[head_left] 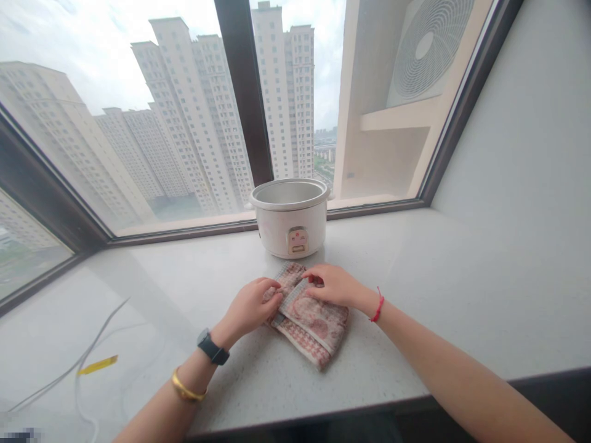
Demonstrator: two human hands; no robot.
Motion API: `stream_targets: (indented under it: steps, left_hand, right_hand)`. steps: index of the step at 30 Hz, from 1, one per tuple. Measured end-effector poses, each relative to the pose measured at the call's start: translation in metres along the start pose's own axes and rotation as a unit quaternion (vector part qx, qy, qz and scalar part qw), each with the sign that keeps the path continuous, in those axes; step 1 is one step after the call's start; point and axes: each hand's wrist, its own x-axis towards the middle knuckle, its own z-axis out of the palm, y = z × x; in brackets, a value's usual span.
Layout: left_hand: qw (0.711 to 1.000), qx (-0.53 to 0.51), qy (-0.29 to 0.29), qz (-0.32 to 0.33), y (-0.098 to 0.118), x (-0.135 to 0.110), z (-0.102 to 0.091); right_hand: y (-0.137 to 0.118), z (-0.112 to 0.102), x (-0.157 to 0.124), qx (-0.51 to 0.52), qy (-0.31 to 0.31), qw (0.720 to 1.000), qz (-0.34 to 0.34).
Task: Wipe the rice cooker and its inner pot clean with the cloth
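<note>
A folded, patterned pink-and-grey towel [318, 320] lies on the white ledge in front of a white rice cooker [272, 231]. My left hand [252, 304] is at the towel's left edge, its thumb and fingers bent around the cloth there. At the towel's far side is my right hand [337, 286]; its fingers are curled and a gap shows between index finger and thumb, with the fingertips by the upper fold. The cooker stands upright without a lid, its panel facing me. Its inside bottom is hidden.
Dark window frames [244, 92] and glass rise behind the cooker. A thin grey cord [85, 354] with a yellow tag [98, 365] lies on the ledge [397, 363] at the left. The ledge's front edge runs close to me, and a white wall [530, 184] stands at right.
</note>
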Motion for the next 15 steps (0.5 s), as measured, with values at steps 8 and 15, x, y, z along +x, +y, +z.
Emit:
stream_targets:
  steps: [8, 15]
  left_hand:
    - [0.985, -0.116, -0.111, 0.057, 0.044, -0.021, 0.001]
    - [0.974, -0.116, 0.136, 0.14, 0.063, 0.019, -0.031]
  right_hand:
    - [-0.018, -0.018, -0.007, -0.132, -0.018, 0.988, 0.081]
    - [-0.029, -0.012, -0.018, -0.216, -0.026, 0.953, 0.213]
